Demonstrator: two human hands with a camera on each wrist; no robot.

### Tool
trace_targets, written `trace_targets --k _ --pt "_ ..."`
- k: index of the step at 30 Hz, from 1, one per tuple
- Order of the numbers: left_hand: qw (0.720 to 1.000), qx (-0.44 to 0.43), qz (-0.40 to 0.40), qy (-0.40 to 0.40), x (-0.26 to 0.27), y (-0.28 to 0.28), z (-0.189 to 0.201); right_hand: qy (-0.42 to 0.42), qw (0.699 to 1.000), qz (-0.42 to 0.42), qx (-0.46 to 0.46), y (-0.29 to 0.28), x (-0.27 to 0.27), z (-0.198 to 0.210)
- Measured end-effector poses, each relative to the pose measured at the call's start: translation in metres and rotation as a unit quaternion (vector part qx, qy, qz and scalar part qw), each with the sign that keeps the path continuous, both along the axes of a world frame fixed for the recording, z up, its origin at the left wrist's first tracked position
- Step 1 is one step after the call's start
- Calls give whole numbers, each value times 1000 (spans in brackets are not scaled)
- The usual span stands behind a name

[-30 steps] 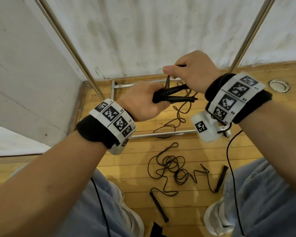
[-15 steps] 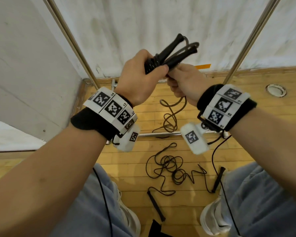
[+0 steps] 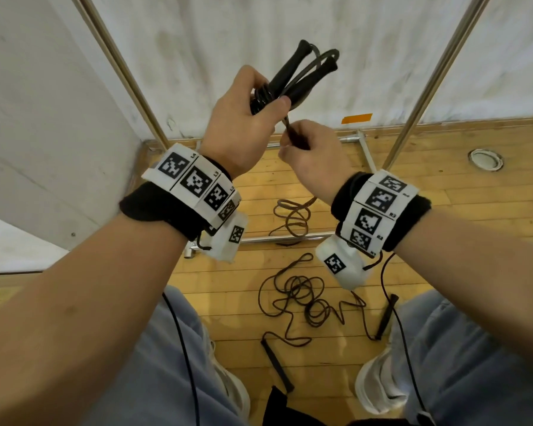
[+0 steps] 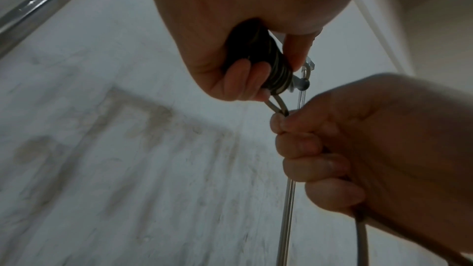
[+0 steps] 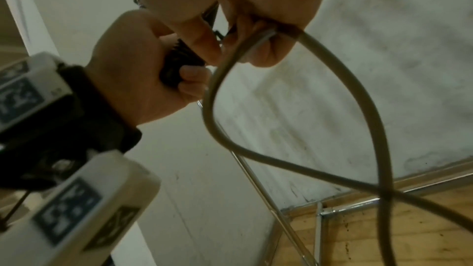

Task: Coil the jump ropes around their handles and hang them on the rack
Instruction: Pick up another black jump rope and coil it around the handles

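Mid-coil: left hand (image 3: pixel 243 118) grips the handles (image 3: pixel 302 72), right hand (image 3: pixel 314 155) pinches the rope (image 5: pixel 212 112) just below; next, another tight turn.

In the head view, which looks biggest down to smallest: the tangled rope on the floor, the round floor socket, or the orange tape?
1. Tangled rope on the floor.
2. Round floor socket.
3. Orange tape.
The socket and tape look close in size, so that order is unsure.

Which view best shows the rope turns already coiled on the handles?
The left wrist view: the coiled turns stack plainly beside the left hand. The head view shows them small under the thumb; the right wrist view only a dark blur.
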State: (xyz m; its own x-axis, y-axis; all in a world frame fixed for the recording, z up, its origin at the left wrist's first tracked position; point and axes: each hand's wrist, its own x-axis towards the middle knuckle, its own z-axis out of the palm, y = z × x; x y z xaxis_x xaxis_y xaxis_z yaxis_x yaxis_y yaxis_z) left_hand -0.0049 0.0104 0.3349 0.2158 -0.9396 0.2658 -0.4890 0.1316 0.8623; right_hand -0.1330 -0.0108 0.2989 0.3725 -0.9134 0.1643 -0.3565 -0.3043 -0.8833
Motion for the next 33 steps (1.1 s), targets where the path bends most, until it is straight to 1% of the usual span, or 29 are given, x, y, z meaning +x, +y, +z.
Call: trace_targets --k 3,4,6,7,9,11,12,15,17,19,22,25,27,29,31,33 --pt "1000 -8 -2 8 1 2 4 45 999 6 -19 -8 -3 4" --pt "1000 -11 -7 13 1 3 6 77 997 4 -29 -11 -4 4" --pt "1000 -14 -25 7 1 6 9 171 981 -21 -90 -14 -4 3" --pt "999 -15 -35 -2 0 7 9 191 974 -34 -115 -16 -5 2" --pt "999 -14 -48 -14 -3 10 9 171 978 -53 -109 -19 -5 6" --pt "998 -12 -62 -8 -6 11 11 127 987 -59 -72 -24 -5 10" --pt "998 -11 -69 2 -7 12 13 100 993 -48 -49 -25 -5 12" --pt "996 -21 -74 39 -8 12 19 35 999 19 19 -20 -3 18" --pt "996 -28 -66 51 -5 12 22 -11 992 92 89 -13 -1 18" --pt "997 -31 -48 53 0 10 23 -18 984 136 117 -8 2 13" --pt "998 -35 -18 45 10 7 20 9 988 123 94 -10 2 9" --pt "999 -38 -4 19 17 3 18 72 993 89 17 -18 -3 10" --pt "999 -45 6 -11 21 0 16 96 993 71 -21 -22 -6 11" --pt "996 -46 26 -69 25 -3 13 95 993 59 -31 -22 -8 13" --pt "990 -28 43 -134 29 -6 9 96 993 62 -31 -20 -7 13" --pt "984 -4 47 -174 30 -9 2 119 990 59 -44 -17 -6 13"
